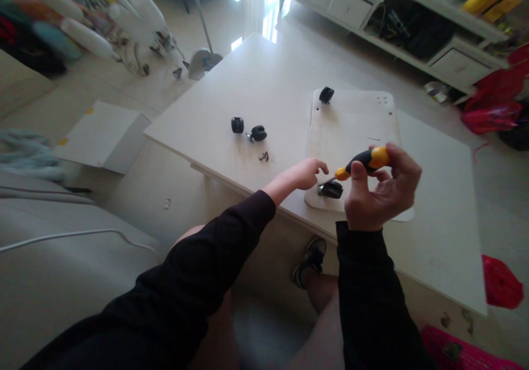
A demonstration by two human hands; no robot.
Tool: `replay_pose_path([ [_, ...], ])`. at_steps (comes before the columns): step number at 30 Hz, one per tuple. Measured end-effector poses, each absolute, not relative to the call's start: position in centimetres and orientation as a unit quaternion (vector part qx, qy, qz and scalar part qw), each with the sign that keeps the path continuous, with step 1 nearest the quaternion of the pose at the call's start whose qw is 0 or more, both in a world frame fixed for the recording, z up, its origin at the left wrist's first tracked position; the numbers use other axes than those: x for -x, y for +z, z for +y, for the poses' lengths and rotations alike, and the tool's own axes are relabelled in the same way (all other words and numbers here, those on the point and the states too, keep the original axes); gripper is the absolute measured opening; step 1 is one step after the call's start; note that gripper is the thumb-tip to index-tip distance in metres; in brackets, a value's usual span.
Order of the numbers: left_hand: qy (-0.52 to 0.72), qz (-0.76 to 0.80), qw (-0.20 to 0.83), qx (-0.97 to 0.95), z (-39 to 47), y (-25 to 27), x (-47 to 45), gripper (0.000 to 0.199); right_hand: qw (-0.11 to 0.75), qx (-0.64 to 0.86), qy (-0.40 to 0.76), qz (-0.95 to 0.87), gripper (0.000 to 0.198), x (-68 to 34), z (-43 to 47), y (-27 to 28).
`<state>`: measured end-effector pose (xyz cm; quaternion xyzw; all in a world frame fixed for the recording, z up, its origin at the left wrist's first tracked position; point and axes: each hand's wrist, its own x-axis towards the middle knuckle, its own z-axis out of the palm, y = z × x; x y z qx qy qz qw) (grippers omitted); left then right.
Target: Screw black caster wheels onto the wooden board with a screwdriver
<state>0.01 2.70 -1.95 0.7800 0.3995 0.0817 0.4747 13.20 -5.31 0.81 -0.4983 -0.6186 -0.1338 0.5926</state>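
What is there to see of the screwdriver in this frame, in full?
The screwdriver has a thick black-and-yellow handle, plastic or rubber by its look, and a thin, metal-looking shaft. It slants, handle up to the right, with the right hand gripping the handle. Its tip points down at the mounting end of a black caster wheel on the white board; the tip's shape is too small to tell.

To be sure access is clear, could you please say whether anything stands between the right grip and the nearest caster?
Only the screwdriver, held in the right grip, spans the space to that caster; nothing else visible blocks it. The left grip is beside, not between.
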Motion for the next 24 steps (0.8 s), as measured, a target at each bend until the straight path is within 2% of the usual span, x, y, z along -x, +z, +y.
replay_pose_path([
  [9, 0.211, 0.362, 0.524, -0.742, 3.4, -2.6, 0.2, 0.043, 0.553, 0.513, -0.143, -0.641, 0.051, -13.2, -5.3, 0.5],
  [24, 0.308, 0.191, 0.589, -0.722, 3.5, -2.0, 0.1, 0.023, 0.523, 0.520, -0.139, -0.661, 0.055, -14.4, -4.3, 0.2],
])
